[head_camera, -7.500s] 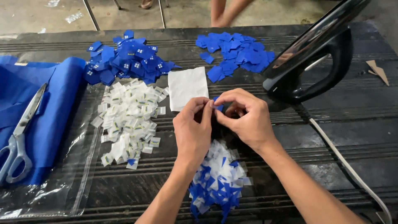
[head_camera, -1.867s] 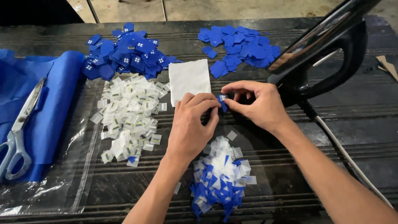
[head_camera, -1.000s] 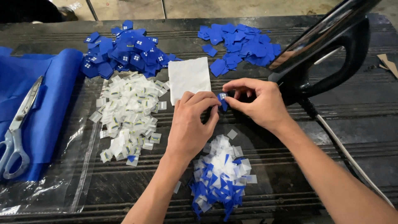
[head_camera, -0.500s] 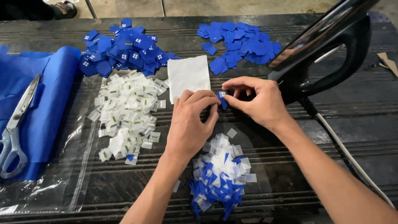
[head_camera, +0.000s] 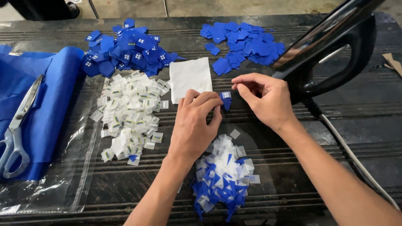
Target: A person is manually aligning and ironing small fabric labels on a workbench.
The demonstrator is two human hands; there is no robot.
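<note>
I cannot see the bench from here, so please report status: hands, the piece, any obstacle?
Left hand pinches small blue square. Right hand open beside it, fingertips close. Black iron stands just right of the hands. White sheet just behind.

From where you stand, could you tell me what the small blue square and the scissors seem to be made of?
Small blue square: probably woven fabric, matte; it bends softly between the left hand fingers. Scissors: bare metal, apparently steel, grey with a dull shine.

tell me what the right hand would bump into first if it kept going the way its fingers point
The right hand points left, so it would probably first meet the small blue square pinched by the left hand; depth is unclear.
</note>
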